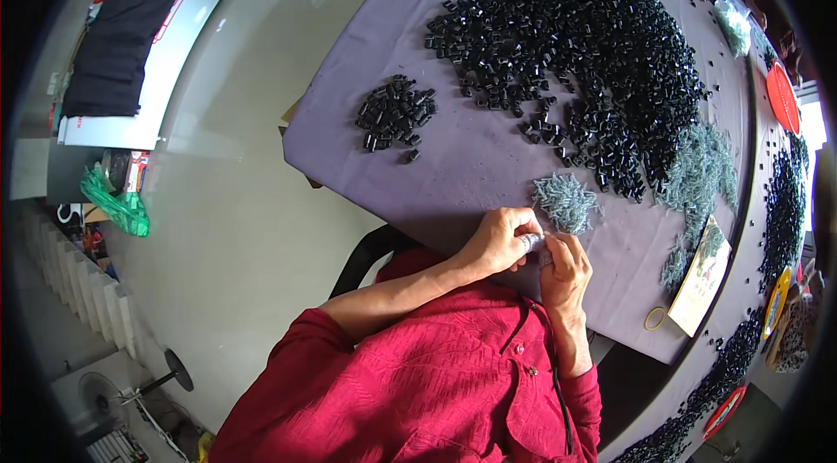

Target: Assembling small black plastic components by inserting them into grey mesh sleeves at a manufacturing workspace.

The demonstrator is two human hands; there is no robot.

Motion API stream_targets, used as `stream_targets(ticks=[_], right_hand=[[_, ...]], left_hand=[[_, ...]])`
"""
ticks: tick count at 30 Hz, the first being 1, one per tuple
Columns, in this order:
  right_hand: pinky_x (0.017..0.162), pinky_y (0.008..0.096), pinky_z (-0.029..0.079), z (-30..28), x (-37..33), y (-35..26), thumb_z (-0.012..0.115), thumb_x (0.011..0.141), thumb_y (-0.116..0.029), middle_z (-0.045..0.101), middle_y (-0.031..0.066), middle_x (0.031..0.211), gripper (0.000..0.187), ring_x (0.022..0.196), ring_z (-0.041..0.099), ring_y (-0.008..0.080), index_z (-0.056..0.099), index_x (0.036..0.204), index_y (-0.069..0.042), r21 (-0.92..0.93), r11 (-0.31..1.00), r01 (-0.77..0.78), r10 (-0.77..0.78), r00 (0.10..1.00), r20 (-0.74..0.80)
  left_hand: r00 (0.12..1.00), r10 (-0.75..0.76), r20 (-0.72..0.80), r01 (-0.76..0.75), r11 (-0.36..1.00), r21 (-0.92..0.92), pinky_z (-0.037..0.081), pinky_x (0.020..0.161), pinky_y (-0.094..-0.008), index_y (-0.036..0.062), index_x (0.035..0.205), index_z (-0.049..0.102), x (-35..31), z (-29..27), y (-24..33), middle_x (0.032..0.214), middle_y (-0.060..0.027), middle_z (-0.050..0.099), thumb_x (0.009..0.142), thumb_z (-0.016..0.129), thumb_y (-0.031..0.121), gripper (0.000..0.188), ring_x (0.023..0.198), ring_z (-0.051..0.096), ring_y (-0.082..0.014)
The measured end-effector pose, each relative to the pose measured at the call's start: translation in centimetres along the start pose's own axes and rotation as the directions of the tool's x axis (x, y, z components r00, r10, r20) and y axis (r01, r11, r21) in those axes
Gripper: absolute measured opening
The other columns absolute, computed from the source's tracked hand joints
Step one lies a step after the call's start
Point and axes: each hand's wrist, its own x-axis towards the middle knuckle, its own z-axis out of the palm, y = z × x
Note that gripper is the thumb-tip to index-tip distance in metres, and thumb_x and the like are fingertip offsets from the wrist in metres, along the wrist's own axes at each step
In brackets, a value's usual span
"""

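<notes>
While both hands are busy right at the table's near edge, whatever sits between the fingertips is too small and too covered for me to make out. The left hand (506, 241) and the right hand (567, 271) are together, thumbs and fingers bunched tip to tip, and I honestly can't tell if either one is clamped on a piece. Pale wraps (530, 242) cover some of the fingertips.

Going by a clock centred on the hands, a small heap of thin grey pins (565, 203) is just beside them at 1 o'clock. A huge spread of short, shiny black tubes (575, 36) fills 12 o'clock, and a little separate pile of black tubes (395, 114) sits between 10 and 11. At 2 there's a bigger grey pin heap (697, 166), touching the black spread. A printed card (700, 280) lies around 3, with a yellow ring (654, 317) near it toward 4. It's all on a purple-grey tablecloth (488, 149). Way further out, a red basket (782, 97) is at 2 and a green plastic bag (118, 201) is off at 9.
</notes>
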Motion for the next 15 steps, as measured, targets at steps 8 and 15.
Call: stream_targets(ticks=[8,15], right_hand=[[0.061,0.039,0.048,0.3,0.8,0.0,0.053,0.058,0.009,0.057,0.0116,0.076,0.029,0.068,0.057,0.0313,0.059,0.084,-0.002,0.091,0.995,-0.037,0.029,0.996,0.085],[0.058,0.0398,0.045,-0.2,1.1,0.2,0.056,0.061,0.002,0.049,0.0103,0.071,0.017,0.066,0.051,0.0298,0.051,0.075,-0.005,0.037,0.999,-0.033,0.026,0.984,0.177]], left_hand=[[0.996,-0.09,0.025,0.09,0.996,-0.011,0.051,0.047,-0.0246,-0.0006,0.085,0.059,0.1,-0.7,-0.2,0.07,-0.0063,0.063,0.085,0.058,-0.002,0.002,0.054,0.06,-0.0108],[0.995,-0.094,0.022,0.092,0.993,0.078,0.052,0.048,-0.0249,0.0007,0.084,0.059,0.5,-0.5,0.0,0.068,-0.0057,0.063,0.086,0.059,0.0,0.002,0.055,0.061,-0.0106]])
